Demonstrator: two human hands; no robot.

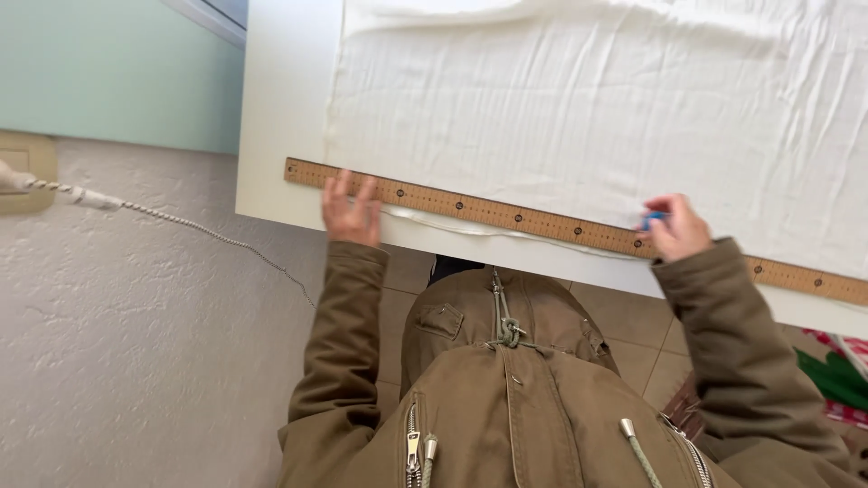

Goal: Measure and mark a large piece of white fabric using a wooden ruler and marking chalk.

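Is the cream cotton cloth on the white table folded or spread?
Spread: the cream cotton cloth lies flat, lightly creased, across the white table.

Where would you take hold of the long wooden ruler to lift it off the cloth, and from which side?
Grip the ruler on the bare stretch between the left hand and right hand, coming from the near table edge. It lies flat and thin along the cloth, so pinch its long edges.

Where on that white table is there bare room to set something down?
A bare strip of white table runs between its left edge and the cream cloth. A thin bare band lies between the wooden ruler and the near edge. It is crowded along the ruler: the left hand presses it, and the right hand holds a small blue thing there.
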